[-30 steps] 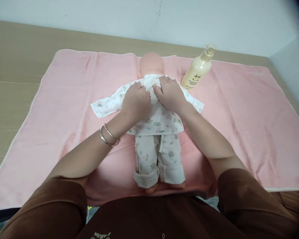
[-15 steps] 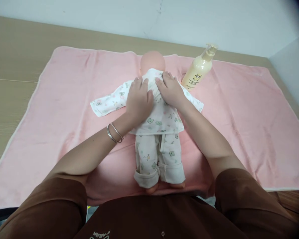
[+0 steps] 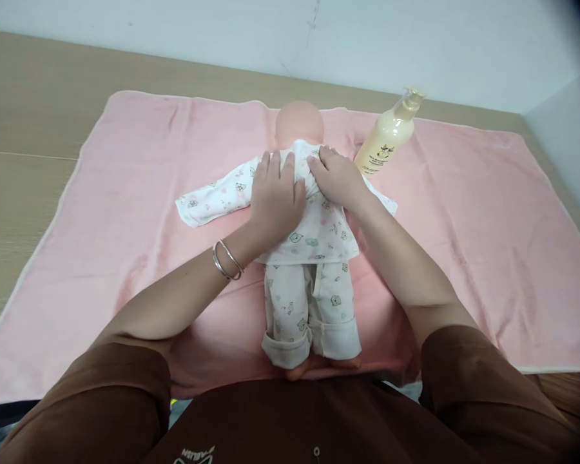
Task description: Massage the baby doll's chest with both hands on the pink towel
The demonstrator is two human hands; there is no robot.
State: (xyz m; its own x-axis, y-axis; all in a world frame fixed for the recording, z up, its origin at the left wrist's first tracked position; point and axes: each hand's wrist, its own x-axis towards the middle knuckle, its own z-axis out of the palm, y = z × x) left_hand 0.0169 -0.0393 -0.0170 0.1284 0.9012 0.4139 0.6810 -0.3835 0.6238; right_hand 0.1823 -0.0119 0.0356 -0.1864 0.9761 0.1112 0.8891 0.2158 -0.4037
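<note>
A doll (image 3: 298, 122) lies on a pink blanket (image 3: 125, 148), its bald head toward the wall and its face not visible. It wears a white printed top (image 3: 319, 238) with the sleeves spread and matching trousers (image 3: 290, 303) with rolled cuffs. My left hand (image 3: 278, 196) rests flat on the left side of the top's upper part, fingers apart. On the upper right of the top lies my right hand (image 3: 338, 174), its thumb apart from the fingers, which rest near the shoulder.
A cream pump bottle (image 3: 386, 138) lies or stands tilted in view on the blanket, right of the doll's head. Wooden table surface (image 3: 24, 129) borders the blanket at the left and back, with a pale wall (image 3: 222, 32) behind.
My left hand has shifted slightly right on the top, its fingers spread a little more. My right hand has also moved slightly right. The doll and bottle appear almost unchanged.
</note>
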